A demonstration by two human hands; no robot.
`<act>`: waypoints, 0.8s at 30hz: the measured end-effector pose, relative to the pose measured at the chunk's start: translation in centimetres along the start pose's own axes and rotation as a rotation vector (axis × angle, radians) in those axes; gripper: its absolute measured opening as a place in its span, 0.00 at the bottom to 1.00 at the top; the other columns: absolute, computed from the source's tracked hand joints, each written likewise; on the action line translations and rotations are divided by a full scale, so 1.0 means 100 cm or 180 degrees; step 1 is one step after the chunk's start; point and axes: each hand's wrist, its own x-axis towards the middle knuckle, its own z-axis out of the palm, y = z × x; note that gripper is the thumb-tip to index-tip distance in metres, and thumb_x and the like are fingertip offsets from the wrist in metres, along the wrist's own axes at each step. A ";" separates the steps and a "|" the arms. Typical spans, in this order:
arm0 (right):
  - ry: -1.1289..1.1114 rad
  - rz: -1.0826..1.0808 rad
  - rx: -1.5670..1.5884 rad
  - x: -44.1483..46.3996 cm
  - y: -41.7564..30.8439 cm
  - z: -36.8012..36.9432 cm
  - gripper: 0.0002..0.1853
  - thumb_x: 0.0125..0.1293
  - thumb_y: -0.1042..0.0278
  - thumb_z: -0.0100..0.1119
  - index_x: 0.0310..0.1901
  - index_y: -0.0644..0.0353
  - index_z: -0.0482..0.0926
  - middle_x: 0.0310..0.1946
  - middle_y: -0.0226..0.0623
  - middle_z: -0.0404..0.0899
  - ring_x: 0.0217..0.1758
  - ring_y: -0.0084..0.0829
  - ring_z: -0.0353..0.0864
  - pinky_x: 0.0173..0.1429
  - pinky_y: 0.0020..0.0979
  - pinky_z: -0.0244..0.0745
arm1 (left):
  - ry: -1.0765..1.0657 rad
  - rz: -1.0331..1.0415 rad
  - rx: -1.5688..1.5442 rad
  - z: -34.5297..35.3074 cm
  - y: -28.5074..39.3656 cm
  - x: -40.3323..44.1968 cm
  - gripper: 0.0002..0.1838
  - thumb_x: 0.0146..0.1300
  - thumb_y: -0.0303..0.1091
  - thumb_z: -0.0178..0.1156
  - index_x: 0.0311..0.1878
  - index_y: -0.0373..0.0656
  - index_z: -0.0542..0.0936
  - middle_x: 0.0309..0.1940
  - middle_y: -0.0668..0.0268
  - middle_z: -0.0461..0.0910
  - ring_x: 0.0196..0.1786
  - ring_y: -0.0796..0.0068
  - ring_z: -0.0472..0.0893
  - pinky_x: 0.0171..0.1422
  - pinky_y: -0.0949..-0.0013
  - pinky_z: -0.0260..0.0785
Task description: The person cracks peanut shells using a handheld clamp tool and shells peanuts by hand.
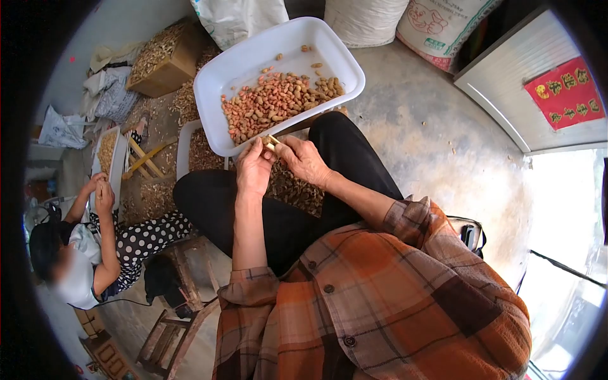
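Observation:
Both my hands meet at the near edge of a white plastic tub (pixel 212 82) that holds red shelled peanuts (pixel 235 114) and unshelled peanuts (pixel 310 94). Between my fingertips is a pale, opened peanut shell (pixel 271 143). My left hand (pixel 255 168) pinches it from the left, palm turned up. From the right, my right hand (pixel 305 161) grips it with thumb and fingers, its back facing up. Whether a kernel is inside the shell is too small to tell. Under my hands, between my knees, lies a pile of empty shells (pixel 297 191).
On the left a co-worker (pixel 107 253) holds both hands over a narrow white tray (pixel 109 149) of peanuts. A cardboard box (pixel 166 60) of shells, white sacks (pixel 366 19), a wooden stool (pixel 171 335) and a panel with a red sign (pixel 565 94) stand around.

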 end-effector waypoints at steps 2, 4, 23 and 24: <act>0.0024 -0.0189 -0.0160 -0.001 -0.001 -0.001 0.13 0.67 0.63 0.50 0.37 0.66 0.75 0.20 0.46 0.74 0.24 0.42 0.77 0.30 0.37 0.71 | 0.0070 0.0028 0.0110 0.000 -0.001 0.000 0.09 0.68 0.34 0.53 0.41 0.37 0.75 0.31 0.69 0.72 0.30 0.81 0.66 0.37 0.75 0.62; 0.0000 -0.0248 -0.0155 -0.001 -0.002 -0.002 0.13 0.67 0.63 0.51 0.38 0.66 0.75 0.21 0.49 0.74 0.25 0.48 0.77 0.31 0.39 0.71 | 0.0153 0.0066 0.0242 0.002 0.000 0.000 0.09 0.67 0.33 0.54 0.38 0.36 0.76 0.29 0.69 0.72 0.29 0.81 0.67 0.35 0.76 0.62; -0.0011 -0.0356 -0.0923 -0.005 -0.001 -0.003 0.14 0.66 0.59 0.51 0.38 0.64 0.77 0.22 0.51 0.76 0.27 0.50 0.77 0.32 0.44 0.71 | 0.0322 -0.0329 0.0450 -0.004 0.002 -0.004 0.05 0.66 0.30 0.54 0.37 0.38 0.75 0.25 0.70 0.70 0.24 0.84 0.66 0.26 0.78 0.58; -0.0065 -0.0316 -0.0941 -0.004 -0.001 -0.004 0.14 0.66 0.59 0.50 0.38 0.64 0.77 0.22 0.51 0.76 0.27 0.50 0.77 0.32 0.44 0.72 | 0.0384 -0.0279 0.0530 -0.001 0.004 -0.005 0.05 0.66 0.30 0.55 0.37 0.38 0.75 0.25 0.70 0.70 0.24 0.84 0.66 0.26 0.78 0.58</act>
